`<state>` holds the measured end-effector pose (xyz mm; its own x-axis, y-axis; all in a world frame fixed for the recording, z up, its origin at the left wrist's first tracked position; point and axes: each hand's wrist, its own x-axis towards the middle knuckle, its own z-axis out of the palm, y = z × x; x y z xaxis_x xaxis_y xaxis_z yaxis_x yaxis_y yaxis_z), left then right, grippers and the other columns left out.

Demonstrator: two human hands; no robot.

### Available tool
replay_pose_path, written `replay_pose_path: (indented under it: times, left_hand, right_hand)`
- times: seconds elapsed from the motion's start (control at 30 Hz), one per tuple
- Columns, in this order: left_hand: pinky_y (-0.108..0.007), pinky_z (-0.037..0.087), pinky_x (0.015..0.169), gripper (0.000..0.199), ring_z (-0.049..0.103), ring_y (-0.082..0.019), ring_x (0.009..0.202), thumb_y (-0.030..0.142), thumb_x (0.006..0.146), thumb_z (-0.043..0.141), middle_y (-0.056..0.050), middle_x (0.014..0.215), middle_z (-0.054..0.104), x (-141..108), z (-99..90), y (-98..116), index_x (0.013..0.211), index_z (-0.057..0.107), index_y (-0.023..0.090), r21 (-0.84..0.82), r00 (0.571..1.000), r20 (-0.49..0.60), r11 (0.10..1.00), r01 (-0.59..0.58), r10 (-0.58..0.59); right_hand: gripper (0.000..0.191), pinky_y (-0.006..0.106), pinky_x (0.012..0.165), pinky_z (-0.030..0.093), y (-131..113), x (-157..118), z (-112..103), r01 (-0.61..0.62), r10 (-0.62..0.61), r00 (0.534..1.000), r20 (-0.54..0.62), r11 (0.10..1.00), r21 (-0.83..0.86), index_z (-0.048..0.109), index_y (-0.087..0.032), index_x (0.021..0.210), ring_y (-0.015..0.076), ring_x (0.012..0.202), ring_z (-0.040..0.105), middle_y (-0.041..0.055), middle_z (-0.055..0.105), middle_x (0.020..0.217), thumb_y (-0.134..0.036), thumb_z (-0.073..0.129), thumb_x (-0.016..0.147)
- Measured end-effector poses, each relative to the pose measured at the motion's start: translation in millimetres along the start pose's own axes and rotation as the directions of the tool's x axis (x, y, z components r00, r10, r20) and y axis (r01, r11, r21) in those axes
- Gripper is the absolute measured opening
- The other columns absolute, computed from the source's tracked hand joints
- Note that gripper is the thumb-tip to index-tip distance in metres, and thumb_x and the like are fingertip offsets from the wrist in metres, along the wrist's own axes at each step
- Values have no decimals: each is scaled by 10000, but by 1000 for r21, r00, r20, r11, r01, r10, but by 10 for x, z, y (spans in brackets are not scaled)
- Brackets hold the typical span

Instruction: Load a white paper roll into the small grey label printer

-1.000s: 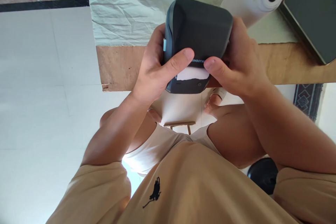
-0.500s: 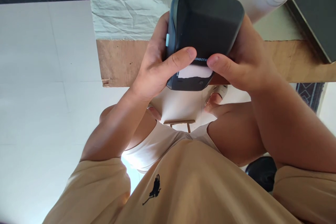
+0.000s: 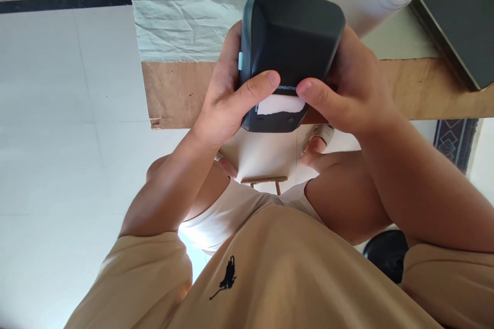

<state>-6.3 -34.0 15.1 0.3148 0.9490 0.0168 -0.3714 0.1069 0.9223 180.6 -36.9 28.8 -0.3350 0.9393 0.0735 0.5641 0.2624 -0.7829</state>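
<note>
A black, rounded, box-shaped printer (image 3: 293, 36) was held in both bare hands, in front of the body and above the near edge of a brown wooden tabletop (image 3: 173, 95). Its lower end reached past that edge in the view; whether its underside touched the wood could not be told.

The left hand (image 3: 222, 105) was curled around the printer's left side, with its thumb laid across the front. The right hand (image 3: 355, 90) clasped the opposite side in the same way, its thumb pointing inward. The two thumbtips were near each other but apart, with pale blue lettering, partly covered, showing between them. The other fingers were mostly hidden behind the casing.

A white paper strip with an uneven lower edge (image 3: 280, 105) stuck out of the printer just below the lettering. A small light-blue plastic tab (image 3: 241, 60) stood out from the left side, beside the left hand.

A pale green, wrinkled cloth (image 3: 177, 15) covered the tabletop except for a bare wooden band along the front. On the cloth, beyond the right hand, lay a white paper roll with a dark hollow core (image 3: 386, 0), a loose sheet spreading from it. Just beside it, at far right, rested a dark, flat, rectangular slab (image 3: 459, 15), tilted at an angle to the tabletop's edge.
</note>
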Motion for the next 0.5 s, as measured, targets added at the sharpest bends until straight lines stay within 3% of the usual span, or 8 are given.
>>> replay_pose_path:
  times: [0.1, 0.23, 0.5]
  left_hand:
    - [-300, 472, 869, 310, 576, -209, 1025, 366, 783, 624, -13, 1013, 582, 5, -14, 5, 1066, 527, 284, 45, 998, 48, 999, -31, 28]
    - [-308, 461, 866, 302, 579, -226, 1042, 355, 797, 595, -19, 1003, 576, 1, -8, 4, 1079, 547, 258, 92, 1000, 12, 996, 6, -7]
    - [-319, 463, 811, 308, 592, -228, 986, 374, 754, 646, -17, 931, 567, 1, -10, -38, 1033, 581, 260, 66, 1000, -24, 998, -6, 8]
  right_hand:
    - [729, 281, 585, 382, 15, 8, 31, -30, 26, 999, -42, 995, -99, 451, -196, 1233, 138, 660, 526, 20, 543, 732, -761, 372, 780]
    - [858, 298, 587, 374, 20, 4, 73, -74, 50, 993, -104, 969, -234, 449, -167, 1266, 171, 707, 545, 59, 575, 832, -826, 269, 748]
    - [883, 273, 563, 382, 0, -17, 59, -76, 57, 995, -83, 968, -240, 461, -150, 1276, 147, 651, 518, 48, 550, 758, -832, 277, 745]
